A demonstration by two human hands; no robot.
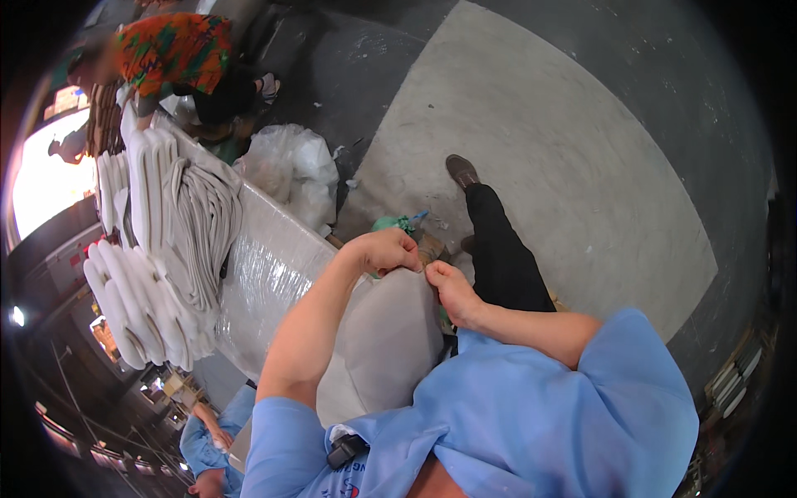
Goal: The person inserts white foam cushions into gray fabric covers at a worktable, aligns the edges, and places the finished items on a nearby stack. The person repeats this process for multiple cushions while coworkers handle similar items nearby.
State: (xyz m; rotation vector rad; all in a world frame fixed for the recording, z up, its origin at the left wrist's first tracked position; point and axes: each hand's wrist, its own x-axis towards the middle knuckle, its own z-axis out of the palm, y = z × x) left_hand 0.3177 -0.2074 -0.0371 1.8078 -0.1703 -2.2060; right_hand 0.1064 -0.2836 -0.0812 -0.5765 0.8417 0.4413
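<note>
A light grey, fabric-covered padded piece [390, 332] rests between my arms, its near end close to my body. Both hands meet at its far corner. My left hand [388, 251] is closed there, fingers curled in a pinch at the fabric edge. Just to the right, my right hand [452, 290] pinches the same corner between thumb and forefinger. The fingertips almost touch; whether a small part such as a zipper pull lies between them is too small to tell.
Left of me stands a table wrapped in clear plastic [270, 261], with stacked white padded pieces [137, 303] and folded grey fabric [203, 224]. Clear plastic bags [295, 170] lie beyond it. A person in a patterned shirt [178, 51] bends at far left; another in blue [212, 436] is lower left.
</note>
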